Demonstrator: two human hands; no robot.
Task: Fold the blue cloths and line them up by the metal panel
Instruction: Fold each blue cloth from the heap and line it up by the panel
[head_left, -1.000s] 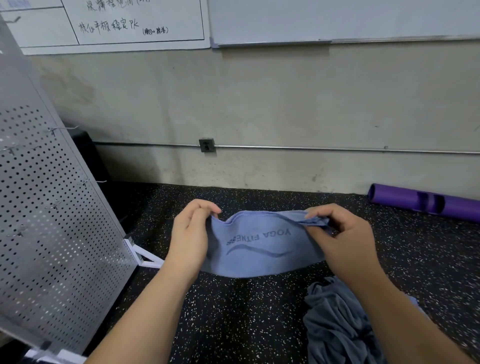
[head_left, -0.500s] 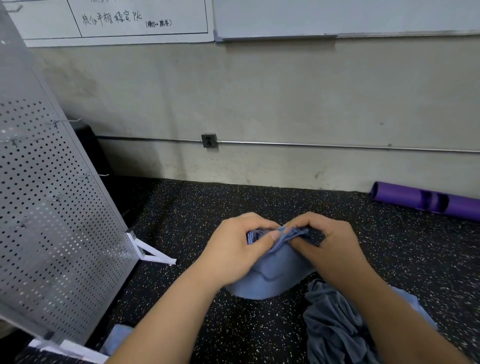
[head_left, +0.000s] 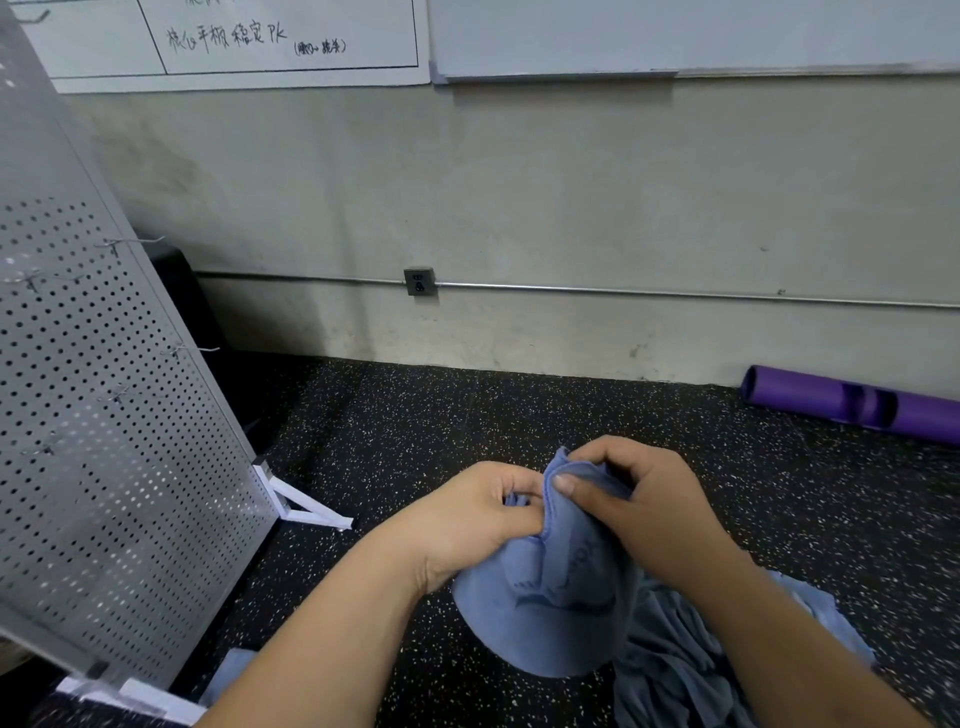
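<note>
Blue cloth (head_left: 556, 613): held over the speckled floor (head_left: 415, 441), top edges bunched, lower fold hanging; dark print creased, not legible.
Left hand (head_left: 478, 514): grip pinching the bunched edge.
Right hand (head_left: 639, 509): grip pinching the same edge, thumb on top.
Cloth pile (head_left: 685, 675): crumpled, below right.
Metal panel (head_left: 114, 415): perforated, leaning at left.
Whiteboard (head_left: 234, 41): handwriting ending "PK".

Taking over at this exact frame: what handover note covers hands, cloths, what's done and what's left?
Hands: left hand pinches the top edge of the held cloth; right hand pinches it alongside.
Held cloth hangs doubled over the floor.
Crumpled pile lies at lower right, unfolded.
A blue corner shows by the base of the metal panel; state unclear.
To do: finish this fold, place it by the panel, then the pile.
</note>
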